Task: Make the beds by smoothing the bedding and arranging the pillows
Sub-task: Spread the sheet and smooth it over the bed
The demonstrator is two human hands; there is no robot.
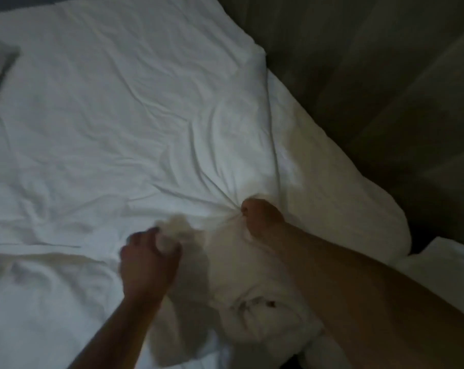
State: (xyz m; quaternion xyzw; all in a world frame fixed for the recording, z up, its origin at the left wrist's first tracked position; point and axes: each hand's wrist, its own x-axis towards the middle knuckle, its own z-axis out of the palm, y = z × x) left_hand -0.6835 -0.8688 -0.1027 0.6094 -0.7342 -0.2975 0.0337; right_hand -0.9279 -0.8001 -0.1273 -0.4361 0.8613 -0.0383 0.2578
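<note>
One white duvet (119,123) covers most of the frame, from the upper left down to the bottom centre, creased all over. Two bare hands grip it at lower centre. The left hand (149,258) has its fingers curled tightly round a bunched wad of the cloth. The right hand (261,218), just up and to the right, pinches a gather from which creases fan outward. Below the hands, one cluster of small dark marks (255,304) shows on the fabric. Dark floor (385,75) fills the upper right. One further piece of white bedding (449,272) lies at the lower right edge.
</note>
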